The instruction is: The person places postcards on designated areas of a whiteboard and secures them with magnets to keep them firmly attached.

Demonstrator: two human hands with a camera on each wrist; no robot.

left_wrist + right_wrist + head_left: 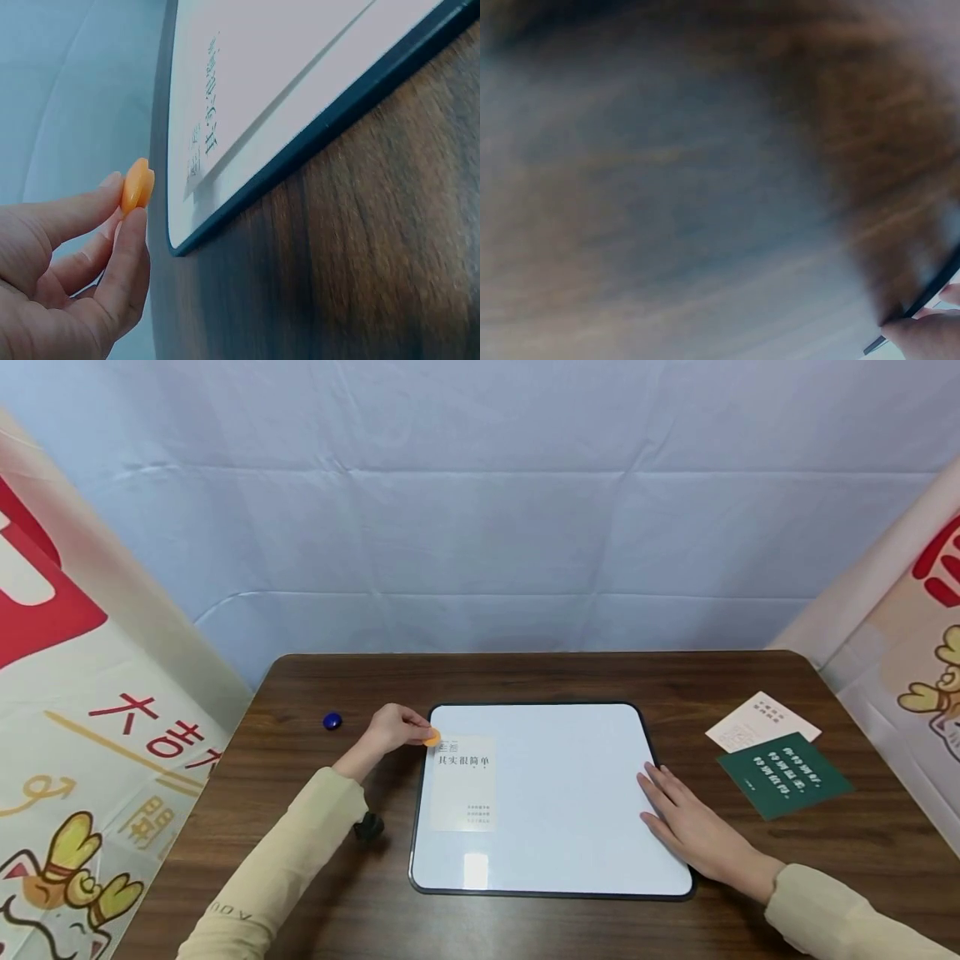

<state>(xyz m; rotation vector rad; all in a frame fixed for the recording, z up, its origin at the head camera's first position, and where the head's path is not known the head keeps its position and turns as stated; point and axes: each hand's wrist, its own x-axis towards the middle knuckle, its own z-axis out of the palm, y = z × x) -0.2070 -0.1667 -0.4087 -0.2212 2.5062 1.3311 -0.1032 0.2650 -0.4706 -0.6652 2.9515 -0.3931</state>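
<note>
Left hand: the left hand (393, 727) reaches in from the left side of the whiteboard (570, 777), forearm in a cream sleeve lying diagonally across the worktop (525, 681), wrist raised slightly.
Left grip: thumb and forefinger pinch an orange round magnet (431, 738); in the left wrist view the other fingers curl loosely behind (82, 259).
Magnet place: at the whiteboard's upper left corner, right at the top left corner of the white printed card (465, 783); whether it touches the card cannot be told.
Magnet pose: a flat disc held on edge between the fingertips (137, 184), its flat faces against the finger pads; which way its axis points relative to the whiteboard is unclear.
Card: lies flat on the left part of the whiteboard, long axis running near to far, text upright to the person.
Right hand: the right hand (686, 822) lies palm down on the whiteboard's right edge, fingers straight and spread a little, pointing away and left.
Right grip: opened flat, holding nothing, pressing on the whiteboard.
Others: a blue magnet (332, 721) left of the whiteboard; a green card (784, 774) and a pale card (761, 720) right of it.
</note>
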